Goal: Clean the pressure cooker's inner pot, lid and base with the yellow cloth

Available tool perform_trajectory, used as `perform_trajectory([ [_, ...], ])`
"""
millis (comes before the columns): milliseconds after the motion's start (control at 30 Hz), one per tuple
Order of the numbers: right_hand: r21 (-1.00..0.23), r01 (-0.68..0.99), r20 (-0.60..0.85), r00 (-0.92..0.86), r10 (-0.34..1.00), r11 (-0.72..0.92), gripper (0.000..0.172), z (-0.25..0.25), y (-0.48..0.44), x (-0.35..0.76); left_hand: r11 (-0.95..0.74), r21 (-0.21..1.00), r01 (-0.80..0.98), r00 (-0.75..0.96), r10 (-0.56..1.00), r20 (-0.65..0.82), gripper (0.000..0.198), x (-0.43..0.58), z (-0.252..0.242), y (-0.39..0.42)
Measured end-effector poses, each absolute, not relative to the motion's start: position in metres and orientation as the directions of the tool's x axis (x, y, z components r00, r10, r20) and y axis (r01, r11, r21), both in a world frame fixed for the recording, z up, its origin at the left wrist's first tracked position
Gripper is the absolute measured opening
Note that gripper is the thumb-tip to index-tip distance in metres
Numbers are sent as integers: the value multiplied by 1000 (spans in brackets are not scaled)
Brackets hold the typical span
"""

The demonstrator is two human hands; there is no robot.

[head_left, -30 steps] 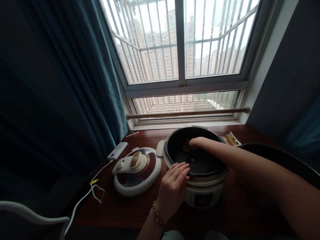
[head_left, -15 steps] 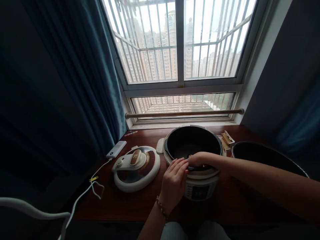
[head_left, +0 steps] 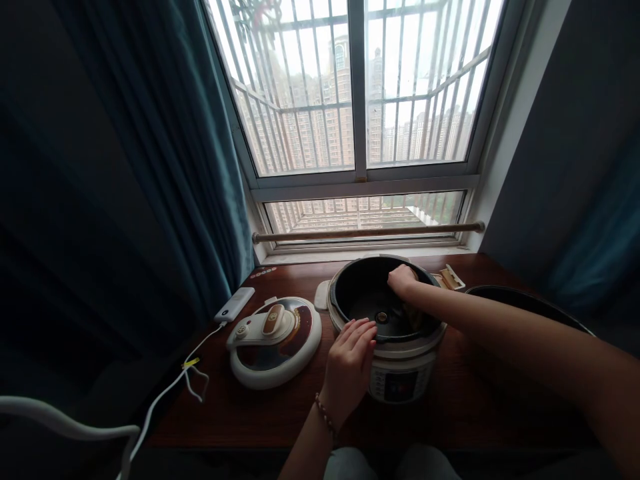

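Observation:
A cream electric pressure cooker (head_left: 400, 380) stands open on the dark wooden sill, and its black inside shows. My right hand (head_left: 403, 278) reaches into it and presses against the far inner wall with its fingers curled. A brownish patch shows under the wrist, but I cannot make out what the fingers hold. My left hand (head_left: 350, 360), with a bead bracelet at the wrist, lies flat against the cooker's near left rim, fingers stretched out.
The cooker's round lid (head_left: 275, 340) lies on the sill to the left. Beyond it are a white flat device (head_left: 234, 303) and a white cable (head_left: 170, 393). A dark pot rim (head_left: 525, 298) sits at the right, a small box (head_left: 450, 277) behind the cooker. A teal curtain hangs at the left.
My right hand went from the cooker's far side to the near rim, then back to the far inner wall. My left hand stayed on the rim. The view shifted slightly.

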State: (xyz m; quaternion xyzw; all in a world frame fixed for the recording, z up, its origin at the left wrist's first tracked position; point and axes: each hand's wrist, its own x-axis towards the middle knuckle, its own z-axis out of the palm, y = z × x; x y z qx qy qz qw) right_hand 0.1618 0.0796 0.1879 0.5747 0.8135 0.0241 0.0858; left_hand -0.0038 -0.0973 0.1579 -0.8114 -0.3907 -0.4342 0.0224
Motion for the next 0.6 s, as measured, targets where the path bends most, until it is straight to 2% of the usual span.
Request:
perform_trajectory([
  [133,260,826,6,-519,855,500,26,201,86,165,-695,296,655,310,604,734,28,-3,157,-97],
  [233,321,755,-14,-600,800,572,31,208,85,168,-693,287,662,304,598,742,28,-3,155,-96],
  [433,379,755,-180,-506,844,534,25,207,58,180,-691,284,665,309,601,737,28,-3,154,-95],
  [600,292,824,-224,-435,872,486,22,210,19,183,-690,287,665,317,608,728,28,-4,154,-96],
])
